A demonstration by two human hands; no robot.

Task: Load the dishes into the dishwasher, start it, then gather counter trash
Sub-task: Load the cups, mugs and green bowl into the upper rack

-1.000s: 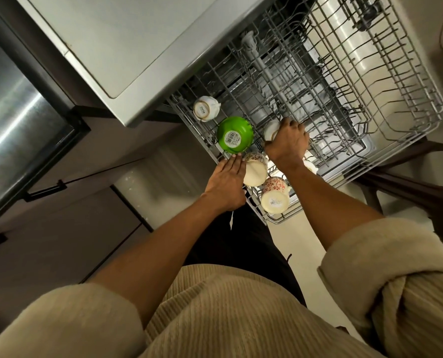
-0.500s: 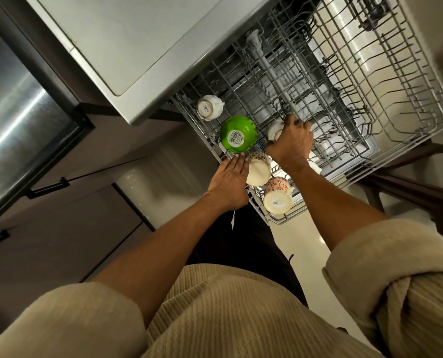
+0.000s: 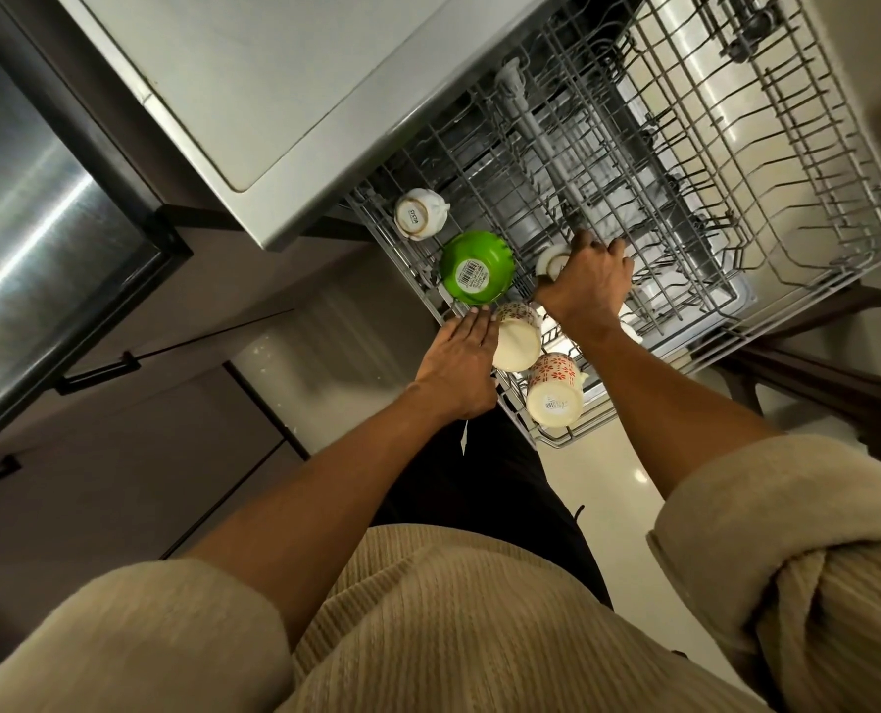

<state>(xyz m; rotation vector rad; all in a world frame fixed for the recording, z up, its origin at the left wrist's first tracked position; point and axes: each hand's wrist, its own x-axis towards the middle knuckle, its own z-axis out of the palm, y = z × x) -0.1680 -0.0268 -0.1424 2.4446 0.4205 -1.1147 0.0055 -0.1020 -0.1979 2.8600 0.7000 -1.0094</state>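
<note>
The dishwasher's upper wire rack point(image 3: 814, 146) is pulled out below me. Upside down along its left edge sit a small white cup point(image 3: 418, 214), a green bowl point(image 3: 475, 267), a cream mug point(image 3: 516, 338) and a red-patterned mug point(image 3: 552, 396). My left hand point(image 3: 460, 366) lies flat, fingers straight, against the cream mug's left side at the rack's rim. My right hand point(image 3: 590, 285) curls over a white cup point(image 3: 549, 259) just right of the green bowl; most of that cup is hidden under the hand.
The steel dishwasher top point(image 3: 284, 95) overhangs the rack's far left end. Dark cabinet fronts with handles point(image 3: 99, 373) and a shiny appliance door point(image 3: 32, 223) stand to the left. Pale floor point(image 3: 608, 481) shows below the rack, and dark wooden furniture point(image 3: 814, 373) stands to the right.
Both hands have stayed at the same mugs; only the view has shifted slightly. My right hand has turned a little over the white cup.
</note>
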